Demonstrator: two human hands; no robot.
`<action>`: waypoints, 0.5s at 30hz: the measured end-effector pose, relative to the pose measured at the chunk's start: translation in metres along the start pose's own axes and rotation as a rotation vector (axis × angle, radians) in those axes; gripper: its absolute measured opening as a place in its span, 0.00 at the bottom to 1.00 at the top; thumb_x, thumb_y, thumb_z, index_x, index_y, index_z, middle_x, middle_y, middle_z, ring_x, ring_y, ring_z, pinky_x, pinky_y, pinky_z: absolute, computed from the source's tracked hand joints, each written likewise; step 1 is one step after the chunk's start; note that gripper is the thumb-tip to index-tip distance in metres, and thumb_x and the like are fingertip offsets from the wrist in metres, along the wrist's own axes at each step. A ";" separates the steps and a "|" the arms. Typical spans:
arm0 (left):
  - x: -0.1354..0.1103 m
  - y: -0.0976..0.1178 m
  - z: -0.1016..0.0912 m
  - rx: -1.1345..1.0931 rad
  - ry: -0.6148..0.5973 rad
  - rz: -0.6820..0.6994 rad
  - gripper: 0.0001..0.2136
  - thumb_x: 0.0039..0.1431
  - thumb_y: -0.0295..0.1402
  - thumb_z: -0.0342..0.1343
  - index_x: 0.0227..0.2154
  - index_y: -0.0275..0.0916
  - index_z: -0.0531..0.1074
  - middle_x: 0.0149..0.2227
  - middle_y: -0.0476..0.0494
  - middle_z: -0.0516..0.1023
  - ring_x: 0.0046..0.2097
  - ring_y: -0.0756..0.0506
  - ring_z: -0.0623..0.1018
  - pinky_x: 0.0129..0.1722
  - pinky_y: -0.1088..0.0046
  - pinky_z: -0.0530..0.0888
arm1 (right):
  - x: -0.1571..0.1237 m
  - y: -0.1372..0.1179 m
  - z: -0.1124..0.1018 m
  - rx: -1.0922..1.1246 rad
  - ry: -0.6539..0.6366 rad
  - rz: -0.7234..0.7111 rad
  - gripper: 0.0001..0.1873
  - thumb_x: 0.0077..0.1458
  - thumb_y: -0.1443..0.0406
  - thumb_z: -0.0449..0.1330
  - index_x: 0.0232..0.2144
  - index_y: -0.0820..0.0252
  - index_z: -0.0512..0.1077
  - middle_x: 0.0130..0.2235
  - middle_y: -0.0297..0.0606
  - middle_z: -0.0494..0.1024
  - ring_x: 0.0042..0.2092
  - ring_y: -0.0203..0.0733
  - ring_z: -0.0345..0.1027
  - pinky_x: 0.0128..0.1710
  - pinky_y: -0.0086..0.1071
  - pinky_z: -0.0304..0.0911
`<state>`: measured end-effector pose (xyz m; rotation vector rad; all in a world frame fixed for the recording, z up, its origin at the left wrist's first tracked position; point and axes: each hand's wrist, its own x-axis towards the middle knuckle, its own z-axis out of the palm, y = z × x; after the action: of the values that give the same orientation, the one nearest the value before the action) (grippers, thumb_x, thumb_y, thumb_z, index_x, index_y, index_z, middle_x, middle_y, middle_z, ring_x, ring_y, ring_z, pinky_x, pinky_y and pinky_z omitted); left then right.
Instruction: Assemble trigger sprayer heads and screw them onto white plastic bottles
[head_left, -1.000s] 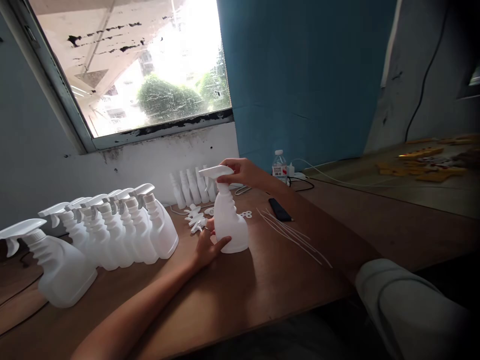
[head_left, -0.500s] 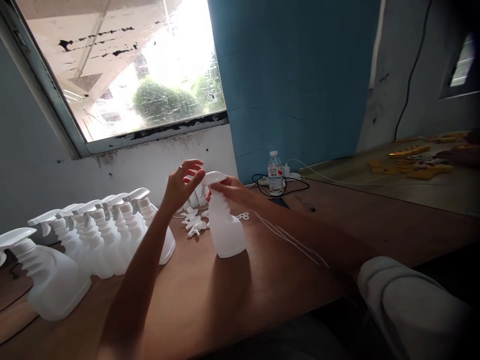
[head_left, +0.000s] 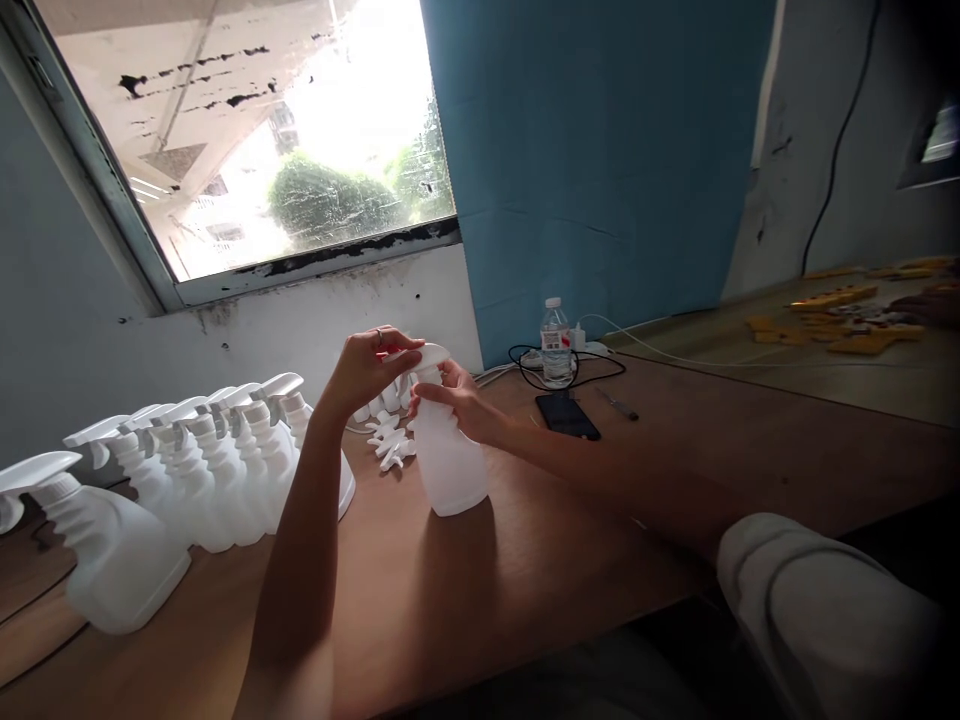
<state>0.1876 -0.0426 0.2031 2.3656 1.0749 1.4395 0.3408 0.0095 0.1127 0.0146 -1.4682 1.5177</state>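
Note:
A white spray bottle [head_left: 450, 465] stands upright on the brown table [head_left: 525, 560]. My left hand [head_left: 367, 368] is closed over its trigger head [head_left: 427, 355] from the left. My right hand [head_left: 454, 398] wraps around the bottle's neck just below the head. A row of several finished white spray bottles [head_left: 187, 470] lines the table to the left. Loose white trigger heads [head_left: 390, 445] lie behind the bottle, and several bare white bottles [head_left: 382, 395] stand by the wall.
A black phone [head_left: 568, 415], a small water bottle [head_left: 556, 345], black cables [head_left: 592, 362] and a pen [head_left: 619, 404] lie at the back right. Yellow parts [head_left: 847, 320] cover a far bench. A pale sleeve [head_left: 817, 610] shows at lower right.
My left hand left the bottle's base, rose and closed over the trigger head. My right hand slid from the head down to the neck.

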 end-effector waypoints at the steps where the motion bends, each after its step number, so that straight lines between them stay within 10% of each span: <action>1: 0.000 0.000 0.000 -0.005 -0.003 0.005 0.10 0.52 0.37 0.64 0.33 0.36 0.80 0.35 0.44 0.79 0.36 0.47 0.78 0.41 0.65 0.77 | 0.000 0.000 0.001 0.002 -0.011 -0.009 0.24 0.48 0.58 0.69 0.44 0.54 0.64 0.28 0.31 0.76 0.29 0.39 0.71 0.28 0.31 0.68; 15: -0.001 0.000 -0.002 -0.015 -0.023 0.006 0.08 0.53 0.36 0.64 0.28 0.35 0.77 0.33 0.45 0.77 0.38 0.45 0.79 0.41 0.64 0.77 | 0.000 -0.001 0.006 -0.106 -0.039 0.052 0.16 0.51 0.56 0.66 0.35 0.59 0.67 0.27 0.36 0.76 0.27 0.40 0.70 0.25 0.31 0.66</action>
<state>0.1855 -0.0439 0.2037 2.3711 1.0486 1.4142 0.3374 0.0050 0.1149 -0.0581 -1.5899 1.4865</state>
